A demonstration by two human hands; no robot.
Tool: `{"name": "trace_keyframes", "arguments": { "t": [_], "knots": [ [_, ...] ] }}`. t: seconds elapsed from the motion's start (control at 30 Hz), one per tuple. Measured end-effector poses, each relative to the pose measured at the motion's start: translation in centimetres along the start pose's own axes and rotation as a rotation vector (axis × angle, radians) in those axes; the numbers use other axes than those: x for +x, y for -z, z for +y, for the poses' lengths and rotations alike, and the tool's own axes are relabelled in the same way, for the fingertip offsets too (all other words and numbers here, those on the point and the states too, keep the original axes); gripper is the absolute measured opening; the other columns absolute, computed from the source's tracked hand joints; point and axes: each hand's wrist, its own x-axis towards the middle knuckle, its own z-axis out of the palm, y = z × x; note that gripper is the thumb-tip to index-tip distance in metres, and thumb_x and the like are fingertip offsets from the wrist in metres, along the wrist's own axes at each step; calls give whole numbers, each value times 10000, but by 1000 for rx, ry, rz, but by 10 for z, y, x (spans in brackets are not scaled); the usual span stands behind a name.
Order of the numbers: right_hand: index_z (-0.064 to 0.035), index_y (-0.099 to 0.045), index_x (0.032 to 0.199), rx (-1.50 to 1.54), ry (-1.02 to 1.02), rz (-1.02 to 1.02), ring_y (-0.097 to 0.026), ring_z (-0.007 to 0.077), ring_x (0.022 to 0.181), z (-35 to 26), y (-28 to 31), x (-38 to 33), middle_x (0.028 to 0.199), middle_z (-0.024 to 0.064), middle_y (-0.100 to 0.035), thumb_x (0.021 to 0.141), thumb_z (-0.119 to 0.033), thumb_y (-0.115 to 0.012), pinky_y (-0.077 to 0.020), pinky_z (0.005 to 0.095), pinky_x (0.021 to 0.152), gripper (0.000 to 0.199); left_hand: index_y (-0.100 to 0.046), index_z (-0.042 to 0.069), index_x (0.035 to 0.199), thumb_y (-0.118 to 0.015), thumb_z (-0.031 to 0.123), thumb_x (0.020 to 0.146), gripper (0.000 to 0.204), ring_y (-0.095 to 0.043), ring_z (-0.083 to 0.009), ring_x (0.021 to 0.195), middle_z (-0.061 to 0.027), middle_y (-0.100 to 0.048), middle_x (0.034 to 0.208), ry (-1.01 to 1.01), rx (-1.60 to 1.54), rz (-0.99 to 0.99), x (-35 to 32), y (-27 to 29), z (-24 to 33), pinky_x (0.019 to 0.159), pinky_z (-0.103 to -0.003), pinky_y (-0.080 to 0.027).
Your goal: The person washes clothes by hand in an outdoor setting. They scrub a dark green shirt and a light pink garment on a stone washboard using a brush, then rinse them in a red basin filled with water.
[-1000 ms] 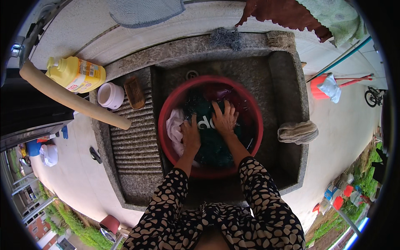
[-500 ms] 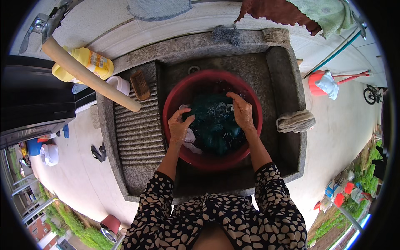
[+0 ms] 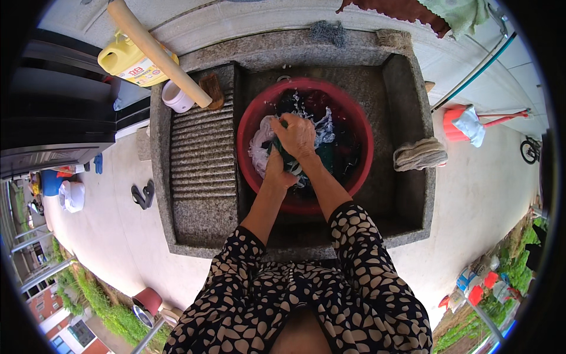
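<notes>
Leaning over a red basin (image 3: 367,141), this person has both hands well into the wet stuff. So, the dark green cloth (image 3: 288,157): part of it is bunched right between the two hands, and more of it seems to spread in the dark water off to the right of them, though the splashes make its outline tough to follow. The right hand (image 3: 298,137) sits on top, fingers curled down and gripping the green bunch. The left hand (image 3: 279,168) is just below and nearer the body, closed around the same cloth from underneath, its fingertips partly hidden behind the other one. A pale pinkish-white cloth (image 3: 258,147) lies just left of the hands, against that side of the basin. Water (image 3: 324,127) is splashing up past the right hand's knuckles.

The basin stands in a stone sink (image 3: 407,112), right beside a ridged washboard section (image 3: 200,159). Up at the top of those ridges there's a wooden brush (image 3: 213,93) and a small white tub (image 3: 175,97), with a yellow jug (image 3: 132,62) behind. A greyish rag (image 3: 420,154) hangs over the sink's right edge.
</notes>
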Motion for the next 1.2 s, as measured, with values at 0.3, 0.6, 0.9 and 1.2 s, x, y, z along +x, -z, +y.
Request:
{"name": "trace_keyframes", "arguments": {
  "t": [0.3, 0.6, 0.9, 1.2],
  "knots": [
    [-73, -498, 561, 28, 270, 102, -586, 352, 536, -38, -7, -64, 556, 138, -532, 783, -237, -678, -475, 443, 511, 330, -568, 117, 1183, -446, 399, 957, 381, -613, -189, 950, -66, -616, 1116, -175, 268, -98, -42, -29, 14, 775, -323, -511],
    [-83, -626, 893, -74, -404, 468, -610, 362, 767, 113, 50, 22, 837, 172, -588, 901, -326, -554, -482, 456, 651, 254, -542, 61, 1146, -644, 221, 877, 330, -575, -100, 887, -23, -592, 933, -424, 737, 405, 2, -51, 48, 774, -249, -488],
    [-133, -572, 1117, -437, -77, 0, -511, 444, 1019, 151, -33, -42, 1137, 224, -443, 771, -94, -643, -493, 492, 804, 356, -398, 53, 1273, -621, 153, 824, 511, -557, -457, 994, -282, -576, 1104, -320, 2045, 487, 48, 58, 19, 843, -498, -439],
    [-47, -489, 853, 188, -157, -7, -566, 243, 970, 140, 42, -6, 1091, 168, -582, 690, 36, -580, -451, 345, 855, 204, -595, 59, 982, -727, 142, 724, 302, -632, -225, 874, -106, -658, 999, -292, 1686, 228, 32, 18, 62, 779, -339, -502]
  ]
}}
